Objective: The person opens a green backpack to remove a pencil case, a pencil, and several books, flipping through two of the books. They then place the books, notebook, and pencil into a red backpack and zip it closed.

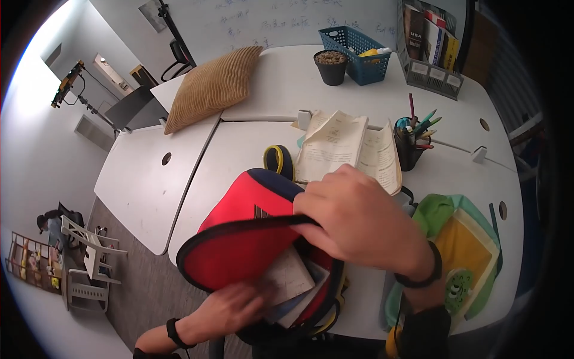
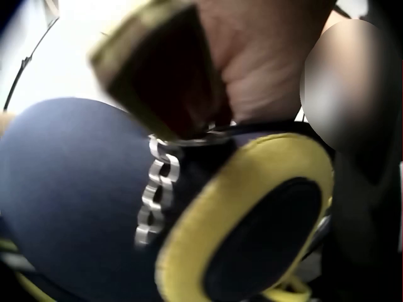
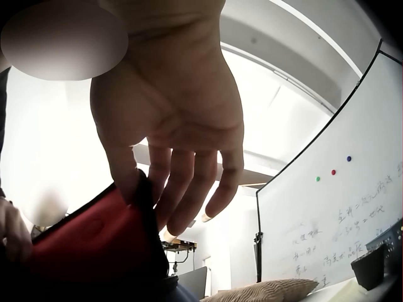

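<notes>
A red and navy school bag (image 1: 236, 200) with black edging lies on the table. My right hand (image 1: 362, 218) pinches the black rim of its raised flap between thumb and fingers, as the right wrist view also shows at the flap's corner (image 3: 141, 195). Inside the opening are books and papers (image 1: 293, 284). My left hand (image 1: 236, 305) reaches in at the front of the opening, its blurred fingers overlapping the books; I cannot tell whether they grip one. In the left wrist view a silver chain (image 2: 154, 189) hangs on the bag beside a yellow-edged strap (image 2: 182, 251).
An open book (image 1: 335, 146) and a pen holder (image 1: 411, 149) stand behind the bag. To the right lies a green and yellow cloth item (image 1: 469, 245). Farther back are a brown pillow (image 1: 212, 90), a potted plant (image 1: 332, 69), a blue basket (image 1: 365, 69) and a book rack (image 1: 433, 75).
</notes>
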Demonstrator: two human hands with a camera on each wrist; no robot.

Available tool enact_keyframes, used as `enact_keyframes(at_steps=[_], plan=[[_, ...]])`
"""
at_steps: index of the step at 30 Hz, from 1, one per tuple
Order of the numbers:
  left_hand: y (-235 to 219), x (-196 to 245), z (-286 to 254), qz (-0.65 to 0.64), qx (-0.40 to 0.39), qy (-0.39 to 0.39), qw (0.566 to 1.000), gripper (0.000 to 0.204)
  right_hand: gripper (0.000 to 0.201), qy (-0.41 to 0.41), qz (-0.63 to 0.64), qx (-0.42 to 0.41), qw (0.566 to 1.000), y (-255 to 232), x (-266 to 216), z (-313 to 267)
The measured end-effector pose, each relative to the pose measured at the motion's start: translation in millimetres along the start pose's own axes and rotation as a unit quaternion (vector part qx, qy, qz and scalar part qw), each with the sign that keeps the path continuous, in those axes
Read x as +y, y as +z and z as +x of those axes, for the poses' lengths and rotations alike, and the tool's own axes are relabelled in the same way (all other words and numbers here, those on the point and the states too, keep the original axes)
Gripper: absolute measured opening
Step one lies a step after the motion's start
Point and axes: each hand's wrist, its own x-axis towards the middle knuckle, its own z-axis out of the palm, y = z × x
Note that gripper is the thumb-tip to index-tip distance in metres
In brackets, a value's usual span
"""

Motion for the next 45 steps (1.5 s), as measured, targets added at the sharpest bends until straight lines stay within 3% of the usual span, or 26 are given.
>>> enact_keyframes(at_steps=[3,6,12,15,21,25,29,32,35,36,37,39,41,44,45], plan=[[-8.7,0.8,17.3,-0.014,0.016,-0.056,0.998,0.065,0.019,-0.02,-0.003,-0.018,1.0,2.4,-2.3,-3.6],[-3.2,7.3,22.9,0.091,-0.012,-0.041,0.995,0.07,0.019,-0.019,-0.024,-0.028,0.999,-1.8,-3.0,-5.6],[3.6,10.4,28.1,0.149,-0.035,-0.026,0.988,0.078,0.018,-0.029,-0.017,-0.022,0.999,-2.3,-1.1,-7.3],[-0.6,11.4,31.0,0.117,-0.019,-0.038,0.992,0.068,0.017,-0.034,-0.02,-0.028,0.999,-2.8,-1.2,-7.0],[12.0,14.8,29.8,0.223,0.002,-0.065,0.973,0.056,0.016,-0.032,-0.025,-0.026,0.999,-2.6,-3.9,-6.1],[9.3,9.8,26.8,0.127,0.073,-0.078,0.986,0.051,0.015,-0.026,-0.029,-0.015,0.999,-4.4,-2.9,-7.8],[-22.8,15.5,15.5,0.017,0.137,-0.122,0.983,0.044,0.01,-0.048,-0.017,0.023,0.998,-4.4,0.7,-8.1],[-51.4,13.3,3.1,-0.025,0.188,-0.079,0.979,0.037,0.012,-0.019,-0.027,-0.003,0.999,-11.2,-0.9,-9.2],[-87.2,25.1,-26.0,-0.174,0.177,-0.119,0.961,0.027,0.014,-0.017,-0.029,-0.036,0.999,-11.7,-1.2,-10.9],[-94.4,22.4,-35.3,-0.21,0.181,-0.12,0.953,0.029,0.015,-0.014,-0.011,-0.084,0.996,-10.5,0.5,-12.8],[-66.9,2.9,-69.7,-0.001,0.314,-0.094,0.945,0.036,0.017,-0.011,0.006,-0.13,0.991,-8.3,3.7,-16.0],[-40.0,-14.5,-93.3,0.122,0.48,-0.119,0.861,0.041,0.022,-0.002,0.029,-0.202,0.979,-12.1,4.7,-16.9],[-53.3,-16.9,-69.0,-0.054,0.568,-0.209,0.794,0.036,0.029,0.009,0.039,-0.253,0.967,-23.3,3.8,-14.6],[-79.0,-30.6,-35.5,-0.259,0.676,-0.248,0.643,0.038,0.04,-0.065,0.124,-0.098,0.985,-32.9,8.8,-23.5],[-87.5,-35.9,-22.8,-0.298,0.699,-0.251,0.6,0.039,0.046,-0.052,0.156,-0.06,0.984,-37.2,6.1,-22.5]])
